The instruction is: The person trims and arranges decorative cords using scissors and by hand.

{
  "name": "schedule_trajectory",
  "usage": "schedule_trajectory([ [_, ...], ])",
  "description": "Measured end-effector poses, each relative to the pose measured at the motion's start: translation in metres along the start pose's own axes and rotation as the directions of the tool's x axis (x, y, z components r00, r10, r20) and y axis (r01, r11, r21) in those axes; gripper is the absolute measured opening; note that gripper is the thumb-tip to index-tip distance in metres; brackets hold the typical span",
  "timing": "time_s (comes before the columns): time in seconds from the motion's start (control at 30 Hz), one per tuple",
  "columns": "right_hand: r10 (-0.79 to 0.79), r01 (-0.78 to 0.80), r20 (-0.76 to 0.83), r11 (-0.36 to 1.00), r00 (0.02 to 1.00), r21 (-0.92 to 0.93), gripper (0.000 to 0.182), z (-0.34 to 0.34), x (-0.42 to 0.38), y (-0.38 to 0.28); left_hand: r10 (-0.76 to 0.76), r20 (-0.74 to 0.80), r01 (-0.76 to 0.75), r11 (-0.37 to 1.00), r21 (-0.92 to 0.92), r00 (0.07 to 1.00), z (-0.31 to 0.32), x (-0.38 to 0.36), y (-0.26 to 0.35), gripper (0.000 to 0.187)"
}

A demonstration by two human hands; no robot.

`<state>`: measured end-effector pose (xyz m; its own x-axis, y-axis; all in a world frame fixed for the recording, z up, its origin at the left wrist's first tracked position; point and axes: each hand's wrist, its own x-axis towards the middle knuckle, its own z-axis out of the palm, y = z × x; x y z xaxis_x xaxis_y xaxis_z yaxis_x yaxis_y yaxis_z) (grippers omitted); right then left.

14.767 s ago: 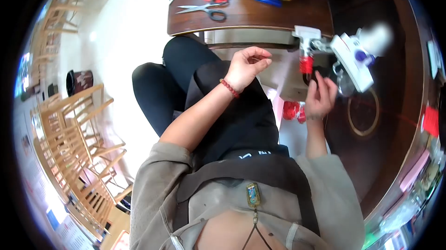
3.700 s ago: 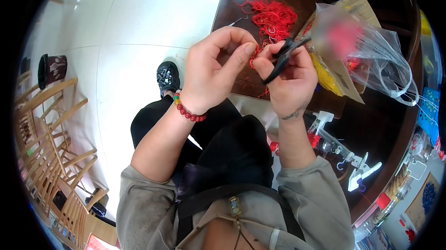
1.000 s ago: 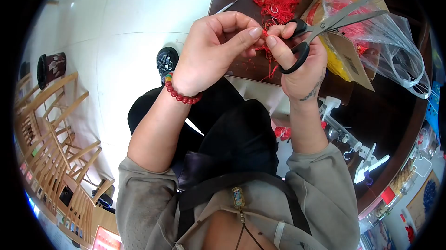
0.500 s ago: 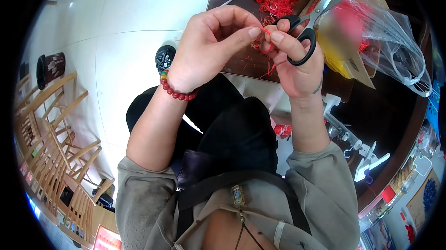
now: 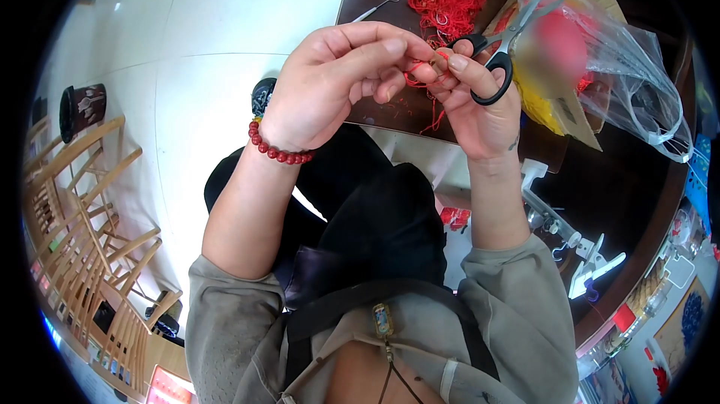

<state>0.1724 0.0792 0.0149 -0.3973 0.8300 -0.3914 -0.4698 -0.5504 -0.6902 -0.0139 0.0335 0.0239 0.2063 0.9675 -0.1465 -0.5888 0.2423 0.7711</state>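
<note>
My right hand point(image 5: 480, 108) has the black-handled scissors point(image 5: 504, 48) hooked on its fingers, blades pointing up and away. Between its thumb and fingertips it also pinches a thin red cord point(image 5: 442, 55). Close beside it, my left hand point(image 5: 341, 81) has its fingers bent and its thumb apart from the index fingertip, which touches the cord. Loose cord ends hang below the fingertips. Whether a knot or loop sits in the pinch is too small to tell. A tangled heap of red cord point(image 5: 446, 3) lies on the dark table point(image 5: 390, 108) beyond the hands.
A hooked metal tool point(image 5: 375, 9) lies left of the heap. At the right are a cardboard box point(image 5: 581, 123), a clear plastic bag point(image 5: 637, 74) and yellow wrapping. A white clamp-like device point(image 5: 592, 269) stands at the lower right. Wooden chairs point(image 5: 97, 254) line the left side.
My left thumb has lifted off the cord and moved back from the index fingertip. Both hands dip slightly; my right hand keeps the scissors and its pinch.
</note>
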Motion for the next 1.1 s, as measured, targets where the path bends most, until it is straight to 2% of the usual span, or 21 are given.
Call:
schedule_trajectory([
  [0.17, -0.001, 0.001, 0.021, 1.000, 1.000, -0.010, 0.017, 0.002, -0.003, 0.001, -0.010, -0.051, 0.015, 0.996, 0.087, 0.999, 0.004, -0.003, 0.003, 0.019],
  [0.4, 0.007, -0.007, 0.088, 1.000, 0.996, 0.007, 0.018, 0.002, -0.005, 0.012, -0.022, -0.115, 0.035, 0.993, 0.109, 0.993, 0.005, -0.002, 0.000, 0.016],
  [0.5, -0.103, 0.108, 0.069, 0.992, 0.992, -0.069, 0.020, 0.003, -0.004, 0.015, 0.010, -0.118, 0.003, 0.994, 0.110, 0.993, 0.003, -0.002, -0.004, 0.015],
  [0.6, -0.437, 0.427, 0.024, 0.864, 0.899, -0.267, 0.024, 0.012, -0.008, 0.016, -0.016, -0.143, 0.032, 0.993, 0.116, 0.990, 0.005, -0.002, -0.001, 0.014],
  [0.7, -0.495, 0.517, 0.158, 0.781, 0.855, -0.352, 0.025, 0.019, -0.013, 0.011, -0.020, -0.160, 0.047, 0.985, 0.166, 0.987, 0.006, -0.003, 0.001, 0.015],
  [0.83, -0.450, 0.452, 0.124, 0.763, 0.885, -0.462, 0.024, 0.025, -0.016, 0.009, 0.045, -0.168, 0.000, 0.965, 0.261, 0.985, 0.008, -0.002, -0.001, 0.012],
  [1.1, -0.484, 0.487, 0.154, 0.701, 0.861, -0.521, 0.021, 0.025, -0.013, 0.009, 0.060, -0.158, 0.003, 0.927, 0.375, 0.986, 0.008, -0.004, -0.001, 0.012],
])
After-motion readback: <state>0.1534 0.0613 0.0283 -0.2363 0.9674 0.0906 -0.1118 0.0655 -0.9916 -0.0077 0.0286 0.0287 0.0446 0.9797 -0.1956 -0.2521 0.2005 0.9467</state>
